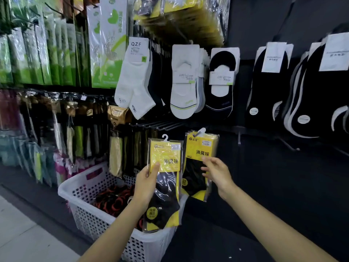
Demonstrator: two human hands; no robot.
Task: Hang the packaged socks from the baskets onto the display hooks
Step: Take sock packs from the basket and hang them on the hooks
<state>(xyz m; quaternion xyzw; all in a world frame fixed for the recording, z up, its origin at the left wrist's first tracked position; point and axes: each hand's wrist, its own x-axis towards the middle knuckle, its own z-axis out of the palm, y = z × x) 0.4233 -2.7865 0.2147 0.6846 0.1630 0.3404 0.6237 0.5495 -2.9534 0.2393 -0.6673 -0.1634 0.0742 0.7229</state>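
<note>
My left hand (146, 183) grips a yellow-and-black sock packet (164, 184) with a white hanger hook at its top, held upright over the basket. To its right, several identical yellow packets (200, 163) hang from a display hook (197, 133) on the dark wall. My right hand (217, 172) rests against the front hanging packet with fingers spread and does not hold it. Bare hooks (160, 125) stick out just above the held packet.
A white perforated basket (88, 203) with red-and-black socks stands on the floor at lower left. White and black socks (184, 82) hang above. Green and dark packets fill the racks at left. Black socks (268, 86) hang on the right wall.
</note>
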